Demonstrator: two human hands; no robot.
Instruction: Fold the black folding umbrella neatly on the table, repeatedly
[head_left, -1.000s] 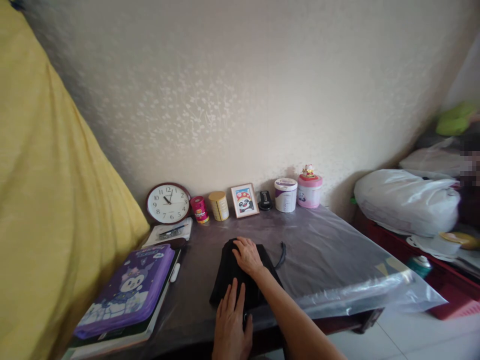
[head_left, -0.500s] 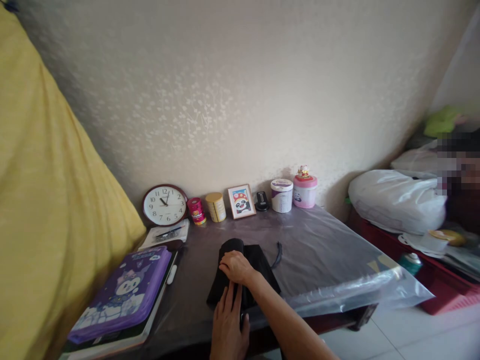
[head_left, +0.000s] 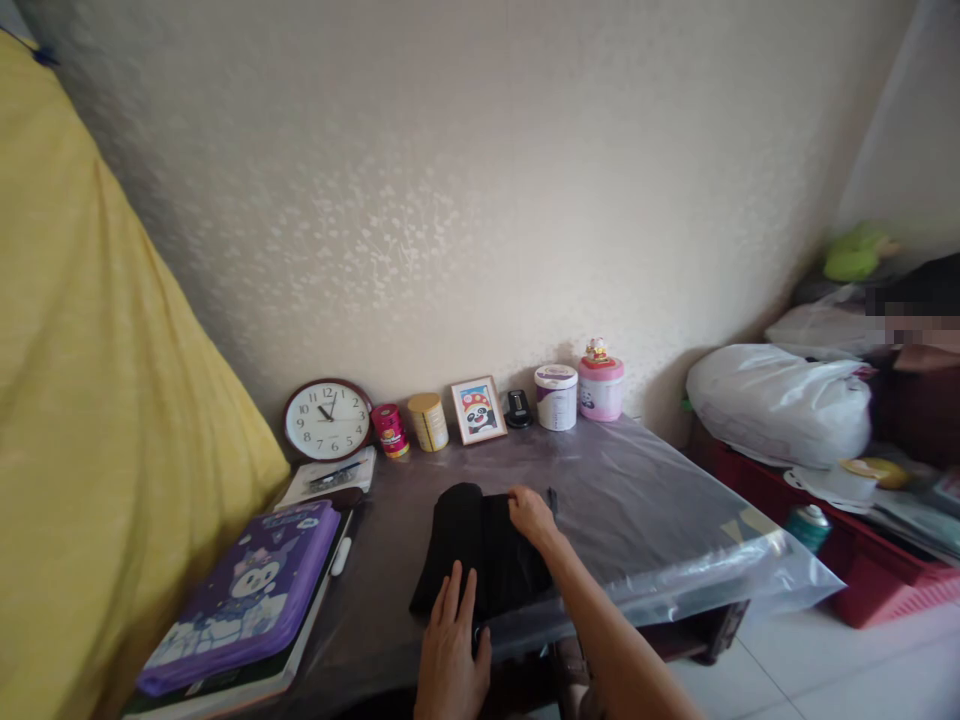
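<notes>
A folded black cloth [head_left: 456, 535] lies near the front edge of the table, its left part thicker and doubled over, its right part flatter. My left hand [head_left: 451, 640] rests with fingers stretched out on the near left part of the cloth. At the far right corner my right hand [head_left: 531, 515] has its fingers curled closed around the cloth's edge. Just beyond that hand a short dark strap [head_left: 553, 500] shows, partly hidden by it.
A purple cartoon case [head_left: 247, 595] lies on books at the left, beside a yellow curtain [head_left: 112, 420]. Along the wall stand a clock [head_left: 328, 420], several tins and tubs, and a framed panda picture [head_left: 478, 410]. A person sits at the right, near white bags [head_left: 780, 405].
My right hand has moved right, from the thick left fold to the far right corner of the cloth. My left hand has stayed on the near part, slightly lower.
</notes>
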